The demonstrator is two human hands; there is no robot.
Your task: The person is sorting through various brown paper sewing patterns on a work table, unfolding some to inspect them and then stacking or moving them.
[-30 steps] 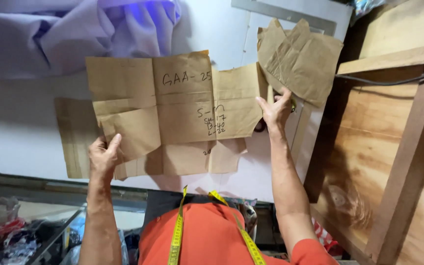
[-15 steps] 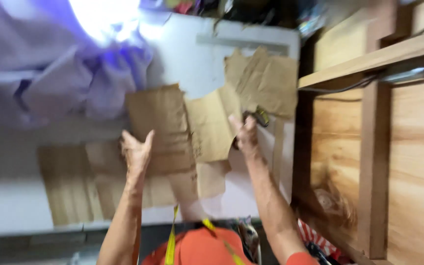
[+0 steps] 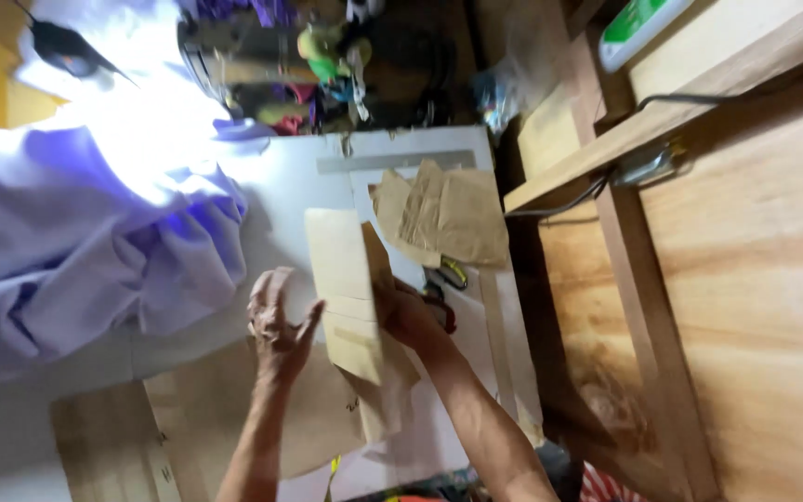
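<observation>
Blown-out glare from lamp (image 3: pixel 67 46) at upper left, motion blur throughout, dim cluttered background

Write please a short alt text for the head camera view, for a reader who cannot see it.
Two bare hands fold a brown paper pattern piece over a white table: the left hand open beside it, the right hand gripping its edge. Lilac fabric lies left, more brown paper behind.

Brown paper pattern (image 3: pixel 350 297), earlier spread wide, now folded narrow between closer-set left hand (image 3: pixel 278 327) and right hand (image 3: pixel 406 314).

Both forearms reach toward twelve o'clock; left hand (image 3: pixel 278 325) spreads open-fingered, right hand (image 3: pixel 403 311) curls closed, gripping.
</observation>
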